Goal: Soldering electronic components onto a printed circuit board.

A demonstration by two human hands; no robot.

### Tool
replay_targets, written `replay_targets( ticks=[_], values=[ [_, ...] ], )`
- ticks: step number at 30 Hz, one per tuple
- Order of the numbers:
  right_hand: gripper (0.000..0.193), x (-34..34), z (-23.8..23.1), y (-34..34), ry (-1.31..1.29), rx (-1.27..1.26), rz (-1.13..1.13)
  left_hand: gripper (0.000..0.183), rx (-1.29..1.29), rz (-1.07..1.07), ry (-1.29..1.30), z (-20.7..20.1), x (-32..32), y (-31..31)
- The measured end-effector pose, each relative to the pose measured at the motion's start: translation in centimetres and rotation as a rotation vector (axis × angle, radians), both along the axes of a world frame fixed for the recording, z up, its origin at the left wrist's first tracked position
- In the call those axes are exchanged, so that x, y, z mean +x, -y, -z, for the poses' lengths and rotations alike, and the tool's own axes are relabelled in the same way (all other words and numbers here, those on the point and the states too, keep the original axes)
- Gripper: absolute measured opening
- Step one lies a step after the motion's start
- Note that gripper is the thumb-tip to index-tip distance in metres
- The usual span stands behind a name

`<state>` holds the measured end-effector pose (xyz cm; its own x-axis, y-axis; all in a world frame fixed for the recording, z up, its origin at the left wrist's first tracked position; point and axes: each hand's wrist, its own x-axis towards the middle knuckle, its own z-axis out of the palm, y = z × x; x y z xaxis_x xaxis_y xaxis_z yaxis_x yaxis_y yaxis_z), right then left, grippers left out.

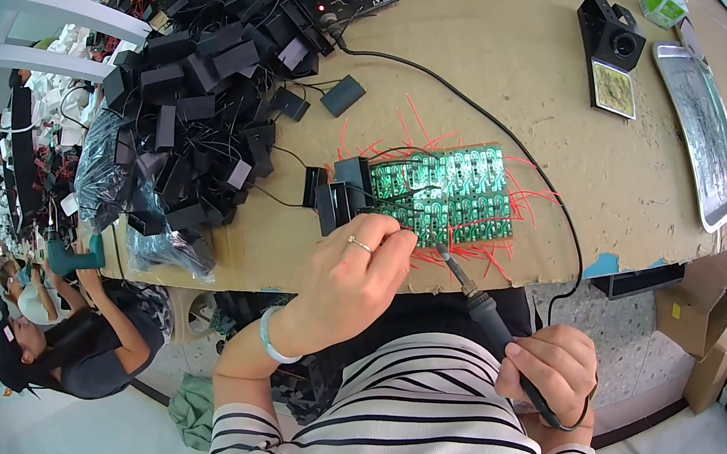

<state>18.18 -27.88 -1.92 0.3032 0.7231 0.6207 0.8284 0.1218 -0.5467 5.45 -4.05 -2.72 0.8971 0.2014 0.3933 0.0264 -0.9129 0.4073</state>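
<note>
Right hand (555, 367) closed around the black-handled soldering iron (499, 329), tip touching the near edge of the green circuit board panel (447, 193). Panel lies on the cardboard-covered desk (521, 71), red wire leads sticking out around it. Left hand (354, 273) rests at the panel's near-left corner, fingers pinched together; can't tell what's in them. Small black plastic boxes (341, 190) just left of the panel, big pile of black boxes with wires (208, 69) further left.

Can't see what the left hand (355, 268) pinches, fingertips hide it. The iron (499, 329) tip blurs into the green boards (445, 192), contact's too small to tell.
</note>
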Motion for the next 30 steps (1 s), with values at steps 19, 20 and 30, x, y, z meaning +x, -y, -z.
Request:
replay_targets(
  ticks=[19, 20, 30],
  values=[
    [0.017, 0.2, 0.4, -0.1, 0.152, 0.004, -0.100, 0.019, 0.128, -0.003, -0.061, -0.5, 0.4, 0.5],
    [0.017, 0.2, 0.4, 0.0, 0.154, 0.004, -0.099, 0.020, 0.130, 0.000, -0.057, -0.6, 0.4, 0.5],
    [0.019, 0.1, -0.1, 1.2, 0.095, 0.029, 0.048, 0.019, 0.142, 0.008, -0.074, -0.4, 0.6, 0.5]
  ],
)
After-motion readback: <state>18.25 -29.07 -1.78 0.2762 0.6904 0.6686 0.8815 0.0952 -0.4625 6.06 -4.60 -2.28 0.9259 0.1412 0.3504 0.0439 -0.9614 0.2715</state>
